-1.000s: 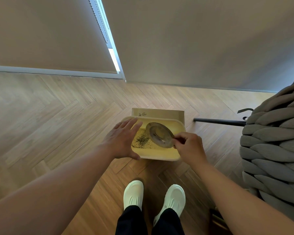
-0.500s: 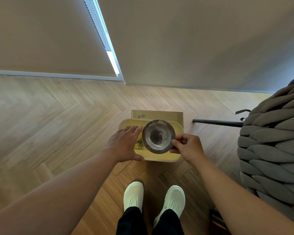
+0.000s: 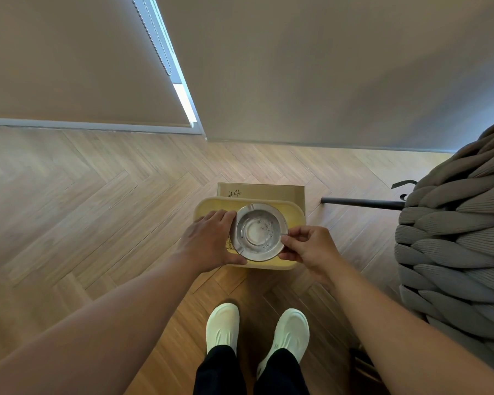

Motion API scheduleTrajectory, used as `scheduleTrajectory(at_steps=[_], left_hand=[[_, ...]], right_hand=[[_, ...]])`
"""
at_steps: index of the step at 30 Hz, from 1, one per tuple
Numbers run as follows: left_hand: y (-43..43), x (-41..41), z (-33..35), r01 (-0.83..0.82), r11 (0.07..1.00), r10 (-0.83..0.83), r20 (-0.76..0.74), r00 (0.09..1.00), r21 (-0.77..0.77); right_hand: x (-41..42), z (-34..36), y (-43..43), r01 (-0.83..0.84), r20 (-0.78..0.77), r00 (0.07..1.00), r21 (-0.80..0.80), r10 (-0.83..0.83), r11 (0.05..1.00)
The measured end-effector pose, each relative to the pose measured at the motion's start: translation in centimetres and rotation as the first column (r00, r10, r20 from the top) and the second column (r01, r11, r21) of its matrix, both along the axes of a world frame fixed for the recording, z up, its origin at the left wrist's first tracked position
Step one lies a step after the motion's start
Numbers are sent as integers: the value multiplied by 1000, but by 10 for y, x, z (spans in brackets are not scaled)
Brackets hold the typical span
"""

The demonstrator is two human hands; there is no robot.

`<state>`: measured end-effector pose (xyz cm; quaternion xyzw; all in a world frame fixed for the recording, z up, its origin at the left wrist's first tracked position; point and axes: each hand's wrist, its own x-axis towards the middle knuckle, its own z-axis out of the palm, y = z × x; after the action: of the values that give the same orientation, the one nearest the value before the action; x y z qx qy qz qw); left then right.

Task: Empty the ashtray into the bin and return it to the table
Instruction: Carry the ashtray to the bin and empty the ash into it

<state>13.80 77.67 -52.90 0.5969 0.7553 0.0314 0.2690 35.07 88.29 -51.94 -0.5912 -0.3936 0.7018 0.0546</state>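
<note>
A round glass ashtray [image 3: 258, 230] is held level and mouth-up over the yellow bin [image 3: 293, 220] on the floor. Only a few dark specks cling to its inside. My right hand [image 3: 308, 249] pinches its right rim between thumb and fingers. My left hand [image 3: 208, 240] is on the bin's left rim, with the thumb along the front wall and the fingertips against the ashtray's left edge. A sliver of dark ash [image 3: 228, 244] shows in the bin between that hand and the ashtray. No table is in view.
A cardboard box [image 3: 268, 191] marked "#46" stands behind the bin. A chunky grey knitted seat [image 3: 454, 238] fills the right side, and a black rod [image 3: 362, 203] juts from it along the floor. My white shoes [image 3: 222, 326] stand just before the bin. Walls close off the far side.
The ashtray has turned from tilted, mouth away from me, to level and mouth-up. My right hand rolled with it. My left hand stayed at the bin's left rim.
</note>
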Motion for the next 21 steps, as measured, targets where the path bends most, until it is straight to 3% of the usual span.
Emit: scheduleTrajectory(at_steps=[3, 7, 12, 21], left_hand=[[-2, 1, -1, 3, 1000, -3, 7, 1000, 4], [0, 3, 1, 10, 1000, -10, 13, 1000, 11], [2, 4, 5, -5, 1000, 5, 4, 1000, 7], [4, 9, 8, 20, 1000, -19, -33, 999, 13]], right_hand=[[3, 0, 1, -48, 20, 999, 27, 47, 998], [4, 3, 8, -309, 67, 951, 170, 301, 936], [-2, 8, 13, -694, 293, 720, 330, 630, 640], [-13, 14, 15, -858, 551, 514, 331, 657, 393]])
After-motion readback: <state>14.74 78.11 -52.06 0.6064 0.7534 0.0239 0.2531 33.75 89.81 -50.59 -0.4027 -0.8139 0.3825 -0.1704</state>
